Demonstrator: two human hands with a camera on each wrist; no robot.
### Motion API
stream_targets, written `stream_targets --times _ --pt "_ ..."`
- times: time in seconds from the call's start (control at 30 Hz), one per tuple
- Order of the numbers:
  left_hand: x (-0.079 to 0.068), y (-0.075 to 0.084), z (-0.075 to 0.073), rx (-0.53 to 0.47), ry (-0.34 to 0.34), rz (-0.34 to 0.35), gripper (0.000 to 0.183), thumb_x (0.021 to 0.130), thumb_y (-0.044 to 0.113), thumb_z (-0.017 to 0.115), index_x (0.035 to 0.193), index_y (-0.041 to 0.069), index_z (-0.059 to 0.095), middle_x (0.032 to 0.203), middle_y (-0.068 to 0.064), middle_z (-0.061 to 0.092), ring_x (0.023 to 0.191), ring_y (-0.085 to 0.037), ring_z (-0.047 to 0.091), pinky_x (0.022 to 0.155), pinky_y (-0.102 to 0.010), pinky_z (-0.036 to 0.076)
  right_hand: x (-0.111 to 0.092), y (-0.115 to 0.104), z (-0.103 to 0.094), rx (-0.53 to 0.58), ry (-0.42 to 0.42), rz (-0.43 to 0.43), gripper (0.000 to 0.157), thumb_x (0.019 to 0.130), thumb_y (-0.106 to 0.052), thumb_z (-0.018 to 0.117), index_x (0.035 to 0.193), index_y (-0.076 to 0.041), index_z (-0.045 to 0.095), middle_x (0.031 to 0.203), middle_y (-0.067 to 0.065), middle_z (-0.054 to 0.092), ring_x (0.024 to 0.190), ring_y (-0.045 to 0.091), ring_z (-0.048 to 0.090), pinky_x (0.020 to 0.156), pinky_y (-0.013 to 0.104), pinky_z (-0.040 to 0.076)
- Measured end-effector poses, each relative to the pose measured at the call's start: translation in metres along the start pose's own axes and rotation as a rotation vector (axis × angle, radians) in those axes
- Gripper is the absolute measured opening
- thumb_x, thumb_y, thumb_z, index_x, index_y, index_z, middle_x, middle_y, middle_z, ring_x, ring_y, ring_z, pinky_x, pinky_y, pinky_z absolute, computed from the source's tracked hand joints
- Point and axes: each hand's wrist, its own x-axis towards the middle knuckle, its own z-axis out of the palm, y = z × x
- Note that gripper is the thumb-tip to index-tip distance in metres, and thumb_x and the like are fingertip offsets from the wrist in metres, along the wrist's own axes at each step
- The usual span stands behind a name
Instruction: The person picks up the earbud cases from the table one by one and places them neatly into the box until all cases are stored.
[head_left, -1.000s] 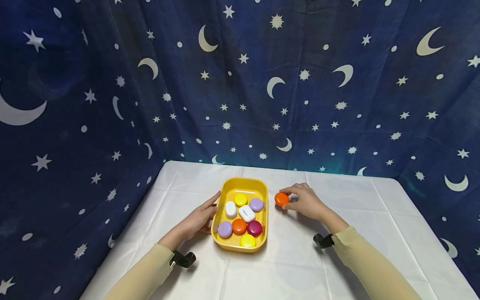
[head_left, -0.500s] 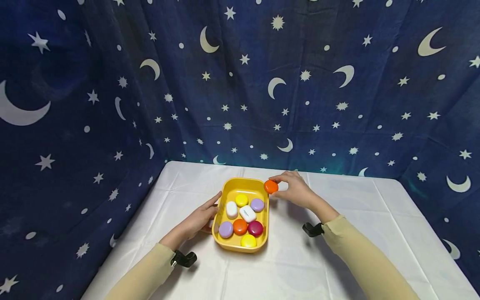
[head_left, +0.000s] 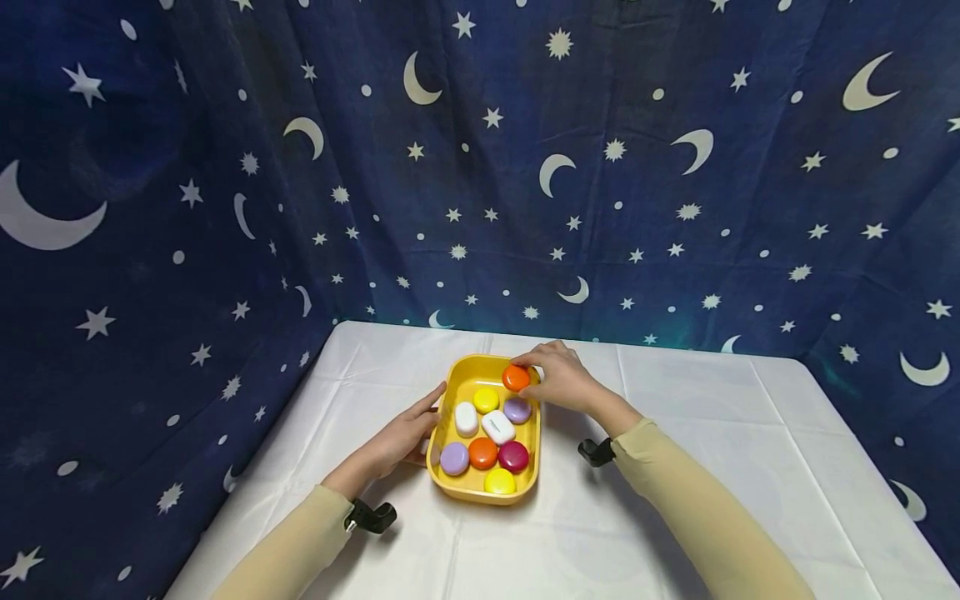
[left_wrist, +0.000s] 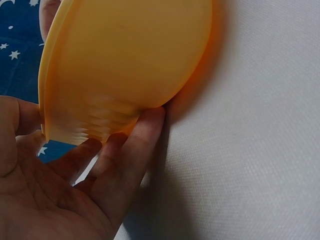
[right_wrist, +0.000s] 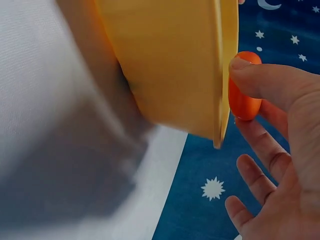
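Observation:
A yellow tray [head_left: 483, 498] with rounded corners holds several smooth, glossy, pebble-like pieces. My left hand [head_left: 396, 439] rests against its left side, and in the left wrist view the fingers [left_wrist: 145, 130] touch the outer wall between rim and base. At the far right corner, my right hand [head_left: 558, 377] pinches an orange round piece [head_left: 516, 377] between thumb and fingers. The right wrist view shows this orange piece [right_wrist: 246, 102] edge-on just above the rim, with the other fingers spread loosely.
Inside the tray lie a yellow piece [head_left: 486, 400], a lilac piece [head_left: 517, 409], a white oblong piece [head_left: 498, 427], another orange piece [head_left: 483, 453] and a dark red piece [head_left: 513, 456]. A white cloth [head_left: 660, 483] covers the table; a starry blue curtain [head_left: 517, 225] hangs behind.
My right hand has lifted the orange round piece from beside the tray and carried it left over the far right corner. The left hand stays at the tray's left side.

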Motion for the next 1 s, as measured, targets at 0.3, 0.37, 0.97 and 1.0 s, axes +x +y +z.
stream_targets --times 0.3,0.37,0.97,1.0 --pt "0.002 -0.001 -0.001 -0.010 -0.016 0.004 0.061 0.107 0.029 0.044 0.164 0.037 0.023 0.153 -0.022 0.046 0.108 -0.029 0.066 0.078 -0.047 0.061 0.006 -0.002 0.009 -0.125 -0.017 -0.023 0.052 0.080 -0.032 0.086 0.129 -0.023 0.073 0.121 0.002 0.067 0.120 0.027 0.045 0.105 0.051 0.034" --pt "0.002 -0.001 0.000 -0.012 -0.018 0.004 0.061 0.107 0.029 0.044 0.164 0.037 0.023 0.153 -0.022 0.046 0.108 -0.029 0.066 0.078 -0.047 0.061 0.006 -0.002 0.010 -0.125 -0.021 -0.013 0.053 0.080 -0.032 0.085 0.130 -0.023 0.073 0.123 0.002 0.067 0.122 0.027 0.044 0.106 0.052 0.034" --pt "0.001 -0.002 0.000 0.010 -0.013 0.001 0.061 0.107 0.030 0.045 0.164 0.036 0.024 0.150 -0.022 0.049 0.104 -0.028 0.067 0.076 -0.046 0.061 -0.060 0.033 -0.028 -0.031 0.136 -0.024 0.042 0.094 -0.032 0.074 0.134 -0.024 0.070 0.133 0.005 0.063 0.133 0.032 0.038 0.108 0.062 0.028" --pt "0.000 -0.002 -0.001 0.014 -0.011 0.000 0.061 0.107 0.029 0.045 0.164 0.036 0.024 0.151 -0.022 0.049 0.105 -0.029 0.067 0.076 -0.046 0.061 -0.067 0.037 -0.030 -0.030 0.142 -0.020 0.042 0.094 -0.032 0.074 0.134 -0.025 0.069 0.132 0.005 0.063 0.132 0.031 0.039 0.107 0.061 0.029"
